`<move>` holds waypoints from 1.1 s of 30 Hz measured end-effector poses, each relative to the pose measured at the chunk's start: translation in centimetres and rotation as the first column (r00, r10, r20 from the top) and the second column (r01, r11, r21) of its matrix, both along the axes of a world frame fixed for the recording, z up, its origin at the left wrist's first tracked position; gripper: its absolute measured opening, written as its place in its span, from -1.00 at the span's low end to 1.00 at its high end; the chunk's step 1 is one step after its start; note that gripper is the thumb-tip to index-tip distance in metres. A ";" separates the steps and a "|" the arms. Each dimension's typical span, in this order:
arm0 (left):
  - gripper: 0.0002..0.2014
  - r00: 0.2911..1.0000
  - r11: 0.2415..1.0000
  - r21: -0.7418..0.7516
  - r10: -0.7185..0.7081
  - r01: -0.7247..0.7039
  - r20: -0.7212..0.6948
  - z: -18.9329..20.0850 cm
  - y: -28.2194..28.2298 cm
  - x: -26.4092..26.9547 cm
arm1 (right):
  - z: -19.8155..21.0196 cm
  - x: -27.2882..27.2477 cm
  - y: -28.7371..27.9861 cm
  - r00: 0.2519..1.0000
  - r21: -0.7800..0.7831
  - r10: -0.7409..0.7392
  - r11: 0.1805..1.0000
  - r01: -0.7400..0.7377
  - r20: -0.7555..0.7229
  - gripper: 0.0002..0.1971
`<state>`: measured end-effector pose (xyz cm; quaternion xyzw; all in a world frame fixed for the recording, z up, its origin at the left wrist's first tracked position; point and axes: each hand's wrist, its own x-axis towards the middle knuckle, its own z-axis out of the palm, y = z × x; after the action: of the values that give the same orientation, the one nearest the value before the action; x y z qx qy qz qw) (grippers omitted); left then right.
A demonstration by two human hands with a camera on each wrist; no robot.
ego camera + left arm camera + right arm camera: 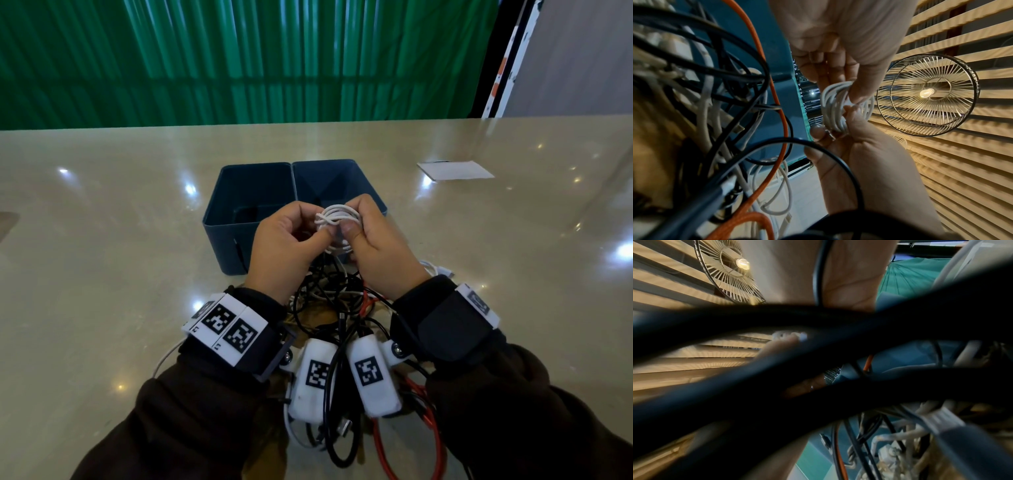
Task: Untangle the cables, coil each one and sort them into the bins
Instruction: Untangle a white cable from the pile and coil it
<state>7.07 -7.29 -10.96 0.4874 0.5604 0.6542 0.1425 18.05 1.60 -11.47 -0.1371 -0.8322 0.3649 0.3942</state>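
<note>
**Two hands finishing a small white cable coil above a pair of blue bins**

A glossy beige table (102, 274) fills the head view, with a green curtain (239, 61) behind it. Two dark blue bins (253, 192) stand side by side at the centre, touching; their visible floors look bare. Nearer the person, under both wrists, lies a tangled pile of cables (342, 342) in black, white and orange-red, well mixed and overlapping.

Just above the near edge of the bins, the left hand (284, 246) and the right hand (376, 246) meet around a white cable coil (337, 219). Both hands have their fingers curled, thumbs and fingertips pinching the coil from either side. The left wrist view shows the coil (838, 107) as several thin loops bunched together, with one turn seemingly wrapped across them.

The cable looks light, soft and springy, so the loops will probably fan open if released. The best hold is likely at the crossing wrap, where all turns gather, squeezed gently.
</note>
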 end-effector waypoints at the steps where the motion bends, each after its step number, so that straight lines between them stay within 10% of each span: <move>1: -0.88 1.000 1.000 0.011 -0.006 0.006 -0.004 0.1 0.0 0.0 | -0.1 0.0 0.0 1.000 -0.014 0.003 1.000 -0.003 -0.002 -0.89; 16: -0.92 0.934 0.943 -0.043 -0.320 0.331 0.157 -0.1 0.0 0.4 | 0.2 0.0 0.0 0.993 -0.192 -0.018 0.981 -0.004 -0.113 -0.64; 33: -0.95 0.988 0.976 -0.156 -0.141 0.150 0.068 -0.7 0.5 0.1 | -0.2 -0.1 0.2 0.991 -0.193 -0.074 0.980 0.052 -0.110 -0.67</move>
<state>7.20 -6.76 -11.63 0.4953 0.5699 0.6082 0.2447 17.98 1.82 -11.71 -0.1787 -0.7645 0.4374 0.4386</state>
